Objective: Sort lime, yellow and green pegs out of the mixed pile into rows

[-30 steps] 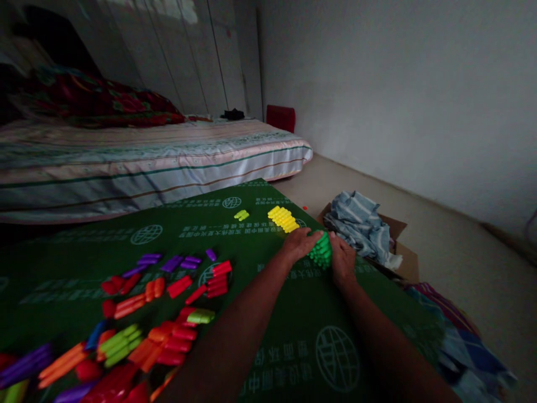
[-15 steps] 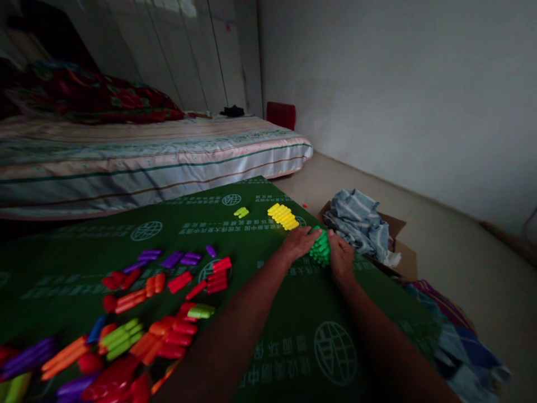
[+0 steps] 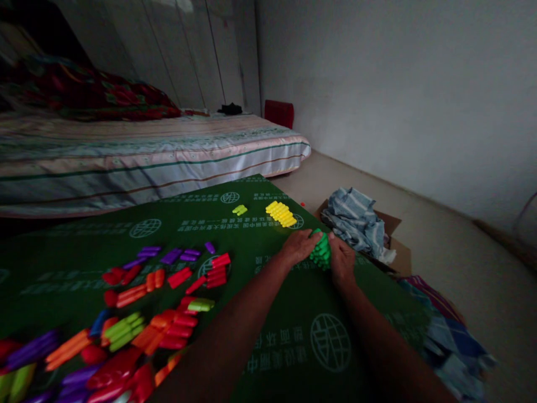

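Note:
A bunch of green plastic caps (image 3: 321,251) lies on the green printed sheet (image 3: 268,313) near its far right edge. My left hand (image 3: 298,246) presses against the bunch from the left, fingers curled. From the right, my right hand (image 3: 342,258) closes on the same bunch. Together the two hands squeeze the caps into a tight row. Just beyond them lies a neat row of yellow caps (image 3: 281,214), and a small pair of yellow-green caps (image 3: 240,210) sits to its left.
Several loose red, orange, purple and light green caps (image 3: 138,313) are scattered at the sheet's left. A cardboard box (image 3: 394,246) with a blue striped cloth (image 3: 356,221) stands right of the sheet. A bed (image 3: 146,151) runs behind. Checked fabric (image 3: 453,336) lies at the right.
Both hands stay pressed on the green caps with almost no movement. The view has shifted slightly, so everything sits a little lower and further left in the frame.

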The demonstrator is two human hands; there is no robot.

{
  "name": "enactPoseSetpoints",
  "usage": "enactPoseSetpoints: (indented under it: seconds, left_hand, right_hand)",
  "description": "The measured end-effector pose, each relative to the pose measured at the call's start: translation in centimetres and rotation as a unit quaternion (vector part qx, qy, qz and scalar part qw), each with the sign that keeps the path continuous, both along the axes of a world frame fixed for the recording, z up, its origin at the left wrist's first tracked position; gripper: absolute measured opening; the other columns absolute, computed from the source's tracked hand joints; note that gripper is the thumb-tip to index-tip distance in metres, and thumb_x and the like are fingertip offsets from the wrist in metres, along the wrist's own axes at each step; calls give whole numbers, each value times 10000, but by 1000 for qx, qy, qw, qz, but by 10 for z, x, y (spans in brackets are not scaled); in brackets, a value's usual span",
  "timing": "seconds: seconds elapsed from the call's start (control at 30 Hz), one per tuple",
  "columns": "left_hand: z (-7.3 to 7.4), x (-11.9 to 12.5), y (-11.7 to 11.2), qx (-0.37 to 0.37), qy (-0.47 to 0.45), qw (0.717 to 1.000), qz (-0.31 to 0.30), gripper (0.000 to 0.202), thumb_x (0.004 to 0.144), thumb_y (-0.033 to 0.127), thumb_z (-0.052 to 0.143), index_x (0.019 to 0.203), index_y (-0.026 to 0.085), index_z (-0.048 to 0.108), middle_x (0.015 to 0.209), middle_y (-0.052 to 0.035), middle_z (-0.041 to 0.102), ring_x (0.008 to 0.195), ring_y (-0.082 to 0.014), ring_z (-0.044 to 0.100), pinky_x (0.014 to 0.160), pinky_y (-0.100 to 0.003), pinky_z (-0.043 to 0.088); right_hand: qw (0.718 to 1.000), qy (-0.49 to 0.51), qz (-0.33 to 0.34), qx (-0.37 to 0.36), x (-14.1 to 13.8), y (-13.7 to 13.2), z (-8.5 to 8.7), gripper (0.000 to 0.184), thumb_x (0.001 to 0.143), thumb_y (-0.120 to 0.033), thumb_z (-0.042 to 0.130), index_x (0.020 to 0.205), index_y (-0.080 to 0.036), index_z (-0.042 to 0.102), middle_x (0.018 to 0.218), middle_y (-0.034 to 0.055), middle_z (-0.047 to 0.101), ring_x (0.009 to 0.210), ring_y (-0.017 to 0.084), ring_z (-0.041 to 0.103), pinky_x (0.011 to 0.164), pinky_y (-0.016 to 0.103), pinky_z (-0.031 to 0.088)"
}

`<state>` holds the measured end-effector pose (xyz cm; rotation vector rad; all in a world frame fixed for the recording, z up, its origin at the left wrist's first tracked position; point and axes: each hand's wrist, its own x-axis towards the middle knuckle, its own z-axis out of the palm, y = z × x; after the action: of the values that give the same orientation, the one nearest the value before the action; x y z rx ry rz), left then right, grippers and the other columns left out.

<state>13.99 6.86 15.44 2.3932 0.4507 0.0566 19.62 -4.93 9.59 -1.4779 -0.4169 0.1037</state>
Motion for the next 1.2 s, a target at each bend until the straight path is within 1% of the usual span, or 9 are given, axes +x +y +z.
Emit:
enactPoseSetpoints:
  seconds: [0.23,0.37,0.5,0.57,0.7,0.77,0.87,1.0,1.2]
  left_hand:
    - [-3,-8,-17,-8,5,1000,-12,543,895,545,277,1006,160,644,1071,-117,681,997,-243,612,871,-323,446]
    - [-5,-11,-24,-7,3,1000,-14,539,893,555,275,993,168,638,1081,-115,678,1006,-243,608,878,-323,444]
    - [-3,-13,-26,-9,1,1000,-14,522,892,552,279,929,176,640,1019,-103,687,942,-231,617,840,-319,454]
    - [-2,-13,-26,-12,2,1000,-13,509,890,549,292,927,182,642,1017,-98,689,944,-231,615,840,-322,455]
    - [-1,-13,-25,-19,7,1000,-8,516,884,571,307,958,191,648,1029,-88,692,952,-229,614,849,-323,458]
    - [0,-13,-24,-24,10,1000,-5,540,877,586,312,1004,182,647,1069,-100,687,988,-241,610,871,-333,457]
    - [-1,-12,-23,-34,12,999,-3,570,872,590,325,1078,160,637,1162,-122,660,1077,-266,590,922,-348,444]
    - [-2,-12,-22,-45,14,999,4,573,876,573,336,1156,157,612,1250,-124,623,1145,-257,566,979,-342,416]
    - [-4,-10,-21,-59,24,998,24,656,855,613,366,1259,129,551,1377,-142,526,1275,-256,480,1065,-334,354]
  right_hand:
    - [1000,2,-10,-2,-14,-21,1,454,788,-596,561,590,-190,518,587,-43,435,596,120,377,554,261,336]
    - [1000,0,-7,-4,-18,-29,3,448,790,-591,566,614,-180,562,605,-29,480,606,125,394,563,263,351]
    - [1000,1,-15,-7,-20,-30,5,441,790,-587,572,623,-178,572,602,-33,473,597,121,385,560,260,347]
    - [1000,5,-19,-6,-20,-30,5,447,783,-596,574,618,-180,566,587,-37,462,590,121,382,553,259,343]
    - [1000,10,-20,-3,-20,-30,4,450,780,-604,576,672,-170,628,636,-19,545,618,131,431,590,267,375]
    - [1000,13,-18,2,-19,-30,2,446,781,-598,581,719,-164,666,691,-3,598,655,141,470,625,275,397]
    - [1000,22,-19,10,-18,-30,1,441,778,-587,591,784,-160,698,733,7,631,693,155,508,665,288,419]
    - [1000,18,-18,4,-19,-30,1,450,783,-586,580,810,-158,713,724,7,640,678,157,516,654,291,423]
    - [999,30,-23,15,-16,-29,-4,487,778,-606,571,857,-149,722,784,36,679,705,175,552,661,303,440]
